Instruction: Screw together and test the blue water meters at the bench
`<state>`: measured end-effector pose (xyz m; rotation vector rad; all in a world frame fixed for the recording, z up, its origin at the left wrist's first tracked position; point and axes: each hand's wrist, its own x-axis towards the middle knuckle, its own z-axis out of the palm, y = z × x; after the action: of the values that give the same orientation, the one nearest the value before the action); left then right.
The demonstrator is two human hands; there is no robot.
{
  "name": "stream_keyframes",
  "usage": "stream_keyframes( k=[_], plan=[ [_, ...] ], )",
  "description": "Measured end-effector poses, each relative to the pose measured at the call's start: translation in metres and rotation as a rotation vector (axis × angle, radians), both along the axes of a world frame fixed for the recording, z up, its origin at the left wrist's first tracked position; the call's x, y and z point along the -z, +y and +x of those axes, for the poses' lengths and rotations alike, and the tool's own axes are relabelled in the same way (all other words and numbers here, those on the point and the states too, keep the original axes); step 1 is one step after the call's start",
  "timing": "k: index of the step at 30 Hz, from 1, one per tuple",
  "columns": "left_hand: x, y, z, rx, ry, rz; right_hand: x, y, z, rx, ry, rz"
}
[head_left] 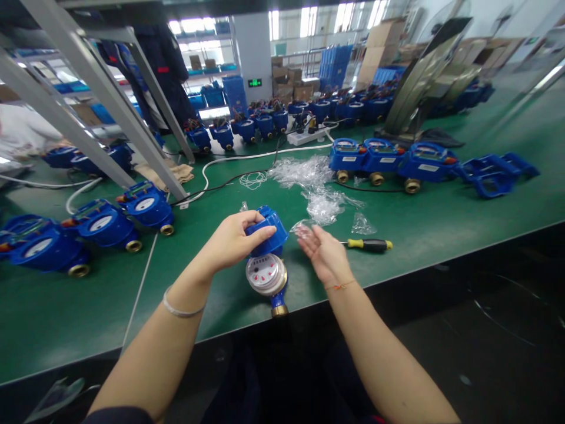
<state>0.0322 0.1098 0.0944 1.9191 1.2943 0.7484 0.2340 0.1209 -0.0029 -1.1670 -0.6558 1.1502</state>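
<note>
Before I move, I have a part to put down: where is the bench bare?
Bare bench lies right of the screwdriver, in front of the blue frames; another patch lies between the left hand and the meters at left. It is crowded around the plastic wrap and the three meters behind the screwdriver.

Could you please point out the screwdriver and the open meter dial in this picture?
Screwdriver point(371, 245): head view, on its black and yellow handle.
Meter dial point(263, 273): head view, on its white face.
</note>
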Motion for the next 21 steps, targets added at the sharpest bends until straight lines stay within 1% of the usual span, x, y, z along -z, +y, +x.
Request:
stream_keyframes(
  k=[1, 2, 3, 4, 5, 6, 7, 8, 9, 10, 11, 13, 15, 17, 18, 19, 20, 21],
  plan=[
    [0.0, -0.001, -0.001, 0.014, -0.001, -0.013, -0.002, 0.008, 0.012, 0.105, -0.031, 0.041],
    [-0.001, -0.001, -0.002, 0.034, 0.005, -0.024, -0.005, 0.017, 0.024, 0.208, -0.116, 0.095],
    [-0.001, -0.002, -0.002, 0.057, 0.015, -0.027, -0.006, 0.026, 0.036, 0.282, -0.266, 0.153],
    [-0.002, -0.003, -0.002, 0.078, 0.028, -0.025, -0.006, 0.034, 0.045, 0.282, -0.523, 0.19],
    [-0.002, -0.004, -0.001, 0.094, 0.046, -0.017, -0.005, 0.041, 0.052, 0.208, -0.813, 0.198],
    [-0.003, -0.005, -0.001, 0.103, 0.067, -0.007, -0.002, 0.047, 0.057, 0.074, -1.093, 0.176],
    [-0.003, -0.006, -0.001, 0.109, 0.088, 0.002, 0.002, 0.051, 0.059, -0.083, -1.309, 0.131],
    [-0.003, -0.008, -0.001, 0.116, 0.11, 0.01, 0.007, 0.053, 0.06, -0.224, -1.43, 0.078],
    [-0.003, -0.01, -0.001, 0.126, 0.131, 0.016, 0.012, 0.054, 0.059, -0.316, -1.484, 0.042],
    [-0.002, -0.012, -0.002, 0.134, 0.151, 0.028, 0.016, 0.055, 0.058, -0.354, -1.497, 0.027],
    [-0.001, -0.015, -0.003, 0.143, 0.173, 0.05, 0.019, 0.056, 0.058, -0.359, -1.494, 0.024],
    [0.001, -0.021, -0.006, 0.164, 0.232, 0.131, 0.017, 0.057, 0.058, -0.359, -1.514, 0.024],
    [0.004, -0.029, -0.009, 0.181, 0.295, 0.24, 0.008, 0.055, 0.059, -0.323, -1.535, 0.036],
    [0.008, -0.038, -0.01, 0.207, 0.336, 0.312, -0.004, 0.046, 0.057, -0.203, -1.519, 0.094],
    [0.01, -0.043, -0.01, 0.215, 0.348, 0.339, -0.009, 0.039, 0.054, -0.129, -1.46, 0.157],
    [0.013, -0.047, -0.009, 0.22, 0.356, 0.368, -0.013, 0.029, 0.049, -0.073, -1.352, 0.23],
    [0.017, -0.052, -0.008, 0.222, 0.367, 0.402, -0.015, 0.017, 0.042, -0.05, -1.197, 0.298],
    [0.021, -0.056, -0.006, 0.216, 0.377, 0.447, -0.015, 0.003, 0.034, -0.08, -1.01, 0.344]
  ],
)
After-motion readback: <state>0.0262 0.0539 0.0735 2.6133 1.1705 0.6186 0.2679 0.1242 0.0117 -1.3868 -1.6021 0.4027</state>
